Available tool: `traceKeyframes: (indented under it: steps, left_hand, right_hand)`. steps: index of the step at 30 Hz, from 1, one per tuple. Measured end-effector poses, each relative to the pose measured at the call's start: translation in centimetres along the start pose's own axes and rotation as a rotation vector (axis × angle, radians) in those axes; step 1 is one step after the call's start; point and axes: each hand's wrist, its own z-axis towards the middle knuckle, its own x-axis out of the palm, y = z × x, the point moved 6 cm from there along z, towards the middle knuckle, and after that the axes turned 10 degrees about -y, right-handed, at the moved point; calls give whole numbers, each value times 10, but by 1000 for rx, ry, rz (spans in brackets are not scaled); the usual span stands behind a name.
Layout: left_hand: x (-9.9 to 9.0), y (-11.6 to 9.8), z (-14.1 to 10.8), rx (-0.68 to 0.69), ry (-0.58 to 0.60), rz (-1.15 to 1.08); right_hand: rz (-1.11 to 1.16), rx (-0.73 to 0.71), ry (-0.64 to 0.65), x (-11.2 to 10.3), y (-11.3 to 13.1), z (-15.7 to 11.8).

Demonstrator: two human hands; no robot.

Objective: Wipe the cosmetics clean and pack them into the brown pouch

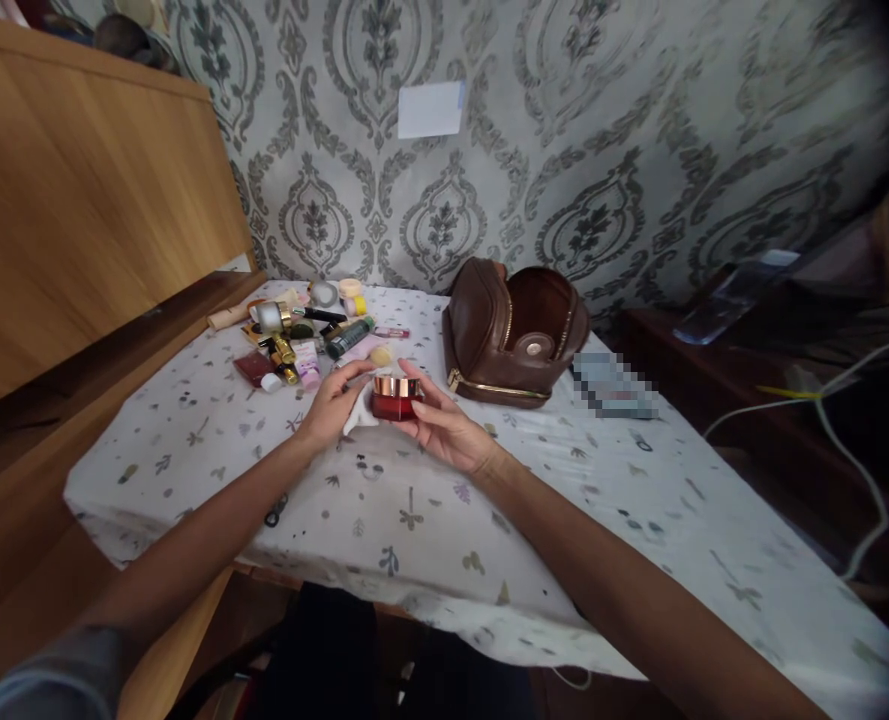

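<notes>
A red jar (pixel 394 406) with a shiny rose-gold lid is held above the table near its middle. My right hand (pixel 448 430) has its fingers round the jar's right side. At the jar's left, my left hand (pixel 333 402) grips a white cloth (pixel 361 412) that touches the jar. Behind my left hand lies a heap of cosmetics, with a dark green tube (pixel 350 337), a pink and white tube (pixel 307 366) and a frosted jar (pixel 269 317). To the right of the heap stands an unzipped brown bag (pixel 481 335).
The table (pixel 286 520) has a white patterned cover. A blurred-out flat object (pixel 615 386) lies right of the bag. A wooden cabinet (pixel 91 180) rises at the left. White cables (pixel 856 470) hang at the right, and a patterned wall stands behind.
</notes>
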Motion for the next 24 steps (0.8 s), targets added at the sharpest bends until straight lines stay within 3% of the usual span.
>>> traceKeyframes:
  steps: [6,10,20,24]
  left_hand:
    - [6,-6,-5,143,70,35]
    - [6,-8,-8,256,51,81]
    - [12,-48,-33,810,-12,334]
    - [14,-52,-39,935,28,411]
  right_hand:
    - [111,-20,-131,-15,1,9]
    - [105,-40,-172,-19,1,11]
    - [-2,66,-138,-13,-4,8]
    - [16,57,-166,-17,-5,12]
